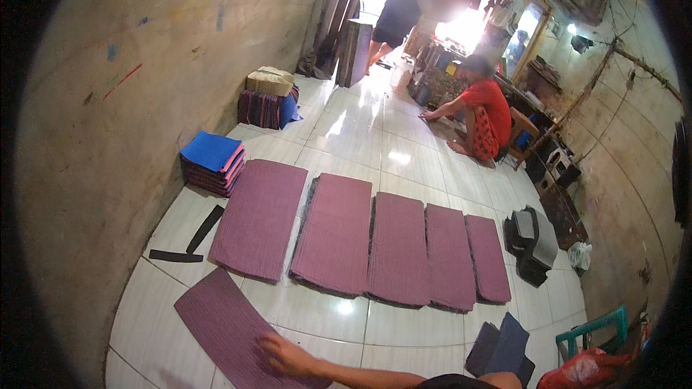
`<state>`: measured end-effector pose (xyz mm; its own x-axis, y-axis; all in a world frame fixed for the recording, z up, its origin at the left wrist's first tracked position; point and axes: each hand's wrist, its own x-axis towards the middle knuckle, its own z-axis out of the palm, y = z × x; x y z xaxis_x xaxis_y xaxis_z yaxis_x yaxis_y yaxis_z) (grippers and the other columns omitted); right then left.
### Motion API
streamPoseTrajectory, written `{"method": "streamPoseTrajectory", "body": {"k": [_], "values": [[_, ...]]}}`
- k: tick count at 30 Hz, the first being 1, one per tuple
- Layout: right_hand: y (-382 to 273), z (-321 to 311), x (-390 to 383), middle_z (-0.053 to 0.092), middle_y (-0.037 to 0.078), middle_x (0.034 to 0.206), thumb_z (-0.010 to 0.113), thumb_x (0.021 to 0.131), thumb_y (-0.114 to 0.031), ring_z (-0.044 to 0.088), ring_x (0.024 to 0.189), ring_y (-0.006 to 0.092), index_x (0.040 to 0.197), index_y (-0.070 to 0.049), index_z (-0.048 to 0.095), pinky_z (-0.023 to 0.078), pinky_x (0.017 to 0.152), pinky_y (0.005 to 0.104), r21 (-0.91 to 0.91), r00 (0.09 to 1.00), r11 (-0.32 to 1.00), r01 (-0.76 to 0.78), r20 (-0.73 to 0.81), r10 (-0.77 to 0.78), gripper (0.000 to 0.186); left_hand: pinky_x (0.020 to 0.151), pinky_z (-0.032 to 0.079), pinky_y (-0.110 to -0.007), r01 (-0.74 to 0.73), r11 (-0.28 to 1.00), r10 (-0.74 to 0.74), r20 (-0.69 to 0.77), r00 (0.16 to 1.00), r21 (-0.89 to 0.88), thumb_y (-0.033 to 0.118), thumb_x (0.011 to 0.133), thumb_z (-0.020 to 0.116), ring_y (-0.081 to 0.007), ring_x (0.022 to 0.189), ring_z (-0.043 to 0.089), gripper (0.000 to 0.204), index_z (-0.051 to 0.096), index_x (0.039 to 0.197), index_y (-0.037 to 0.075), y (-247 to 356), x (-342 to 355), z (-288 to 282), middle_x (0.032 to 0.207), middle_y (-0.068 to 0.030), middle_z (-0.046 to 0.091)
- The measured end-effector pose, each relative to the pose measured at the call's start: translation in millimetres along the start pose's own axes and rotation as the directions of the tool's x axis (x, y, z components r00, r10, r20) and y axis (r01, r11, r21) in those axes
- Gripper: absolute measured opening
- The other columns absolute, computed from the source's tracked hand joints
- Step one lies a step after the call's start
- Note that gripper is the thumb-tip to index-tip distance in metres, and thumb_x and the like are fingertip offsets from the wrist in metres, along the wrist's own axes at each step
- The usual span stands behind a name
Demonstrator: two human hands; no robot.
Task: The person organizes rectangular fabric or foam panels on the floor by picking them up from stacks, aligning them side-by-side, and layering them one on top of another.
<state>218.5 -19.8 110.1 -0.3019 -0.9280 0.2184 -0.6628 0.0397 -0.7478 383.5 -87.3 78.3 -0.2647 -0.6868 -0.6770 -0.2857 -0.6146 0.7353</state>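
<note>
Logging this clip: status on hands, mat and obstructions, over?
One hand in view, touching nearest purple mat. Mat slanted on tiled floor, partly covered by hand. Row of purple mats just beyond.

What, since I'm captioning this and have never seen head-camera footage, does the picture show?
No machine here: it is someone working bare-handed. The single picture comes from a wide fisheye camera on their head, looking down, so straight edges bend near its rim.

One bare hand, apparently the right, rests on a purple ribbed sheet; whether it grips the sheet is unclear. The other hand is out of view.

On the tiled floor beyond lies a row of five more purple ribbed pieces, some visibly stacked. To the left are two black strips and a blue-topped stack; to the right, a pile of grey pieces. Farther off, another person in a red shirt squats.
</note>
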Motion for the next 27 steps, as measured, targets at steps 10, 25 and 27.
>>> {"method": "streamPoseTrajectory", "body": {"k": [10, 25, 27], "values": [[-62, 35, -90, 0.06, 0.02, 0.119, 0.059, 0.089, -0.027, 0.053, 0.116, 0.0342, 0.107, -0.001, 0.066, 0.044, 0.095, 0.0452, -0.106, 0.966, 0.961, 0.255, 0.067, -0.249, 0.032, 0.075, 0.05, -0.036, -0.037, 0.999, 0.036, 0.029, 0.999, 0.034, 0.016, 0.089, 0.065, -0.0212, 0.082, 0.062, 0.03, 0.062, 0.11, -0.006, -1, -11, 5, 0.099, -0.0087, 0.067], [-93, -42, -51, 0.065, 0.014, 0.07, 0.055, 0.095, -0.039, 0.06, 0.061, 0.0202, 0.096, -0.001, 0.07, 0.05, 0.061, 0.0377, 0.481, 0.825, 0.682, -0.552, 0.191, 0.532, 0.041, 0.073, 0.05, -0.037, -0.049, 0.996, 0.036, 0.166, 0.985, 0.077, 0.017, 0.091, 0.062, -0.0235, 0.083, 0.063, 0.035, 0.059, 0.117, -0.006, -1, -21, 21, 0.104, -0.0103, 0.066], [-76, -27, -52, 0.064, 0.014, 0.069, 0.055, 0.095, -0.039, 0.06, 0.059, 0.0198, 0.099, -0.002, 0.07, 0.05, 0.06, 0.0372, 0.437, 0.825, 0.714, -0.547, 0.133, 0.55, 0.04, 0.073, 0.05, -0.037, -0.042, 0.995, 0.024, 0.187, 0.982, 0.09, 0.018, 0.092, 0.062, -0.0238, 0.083, 0.063, 0.036, 0.058, 0.118, -0.006, -4, -25, 18, 0.105, -0.0105, 0.066]]}}
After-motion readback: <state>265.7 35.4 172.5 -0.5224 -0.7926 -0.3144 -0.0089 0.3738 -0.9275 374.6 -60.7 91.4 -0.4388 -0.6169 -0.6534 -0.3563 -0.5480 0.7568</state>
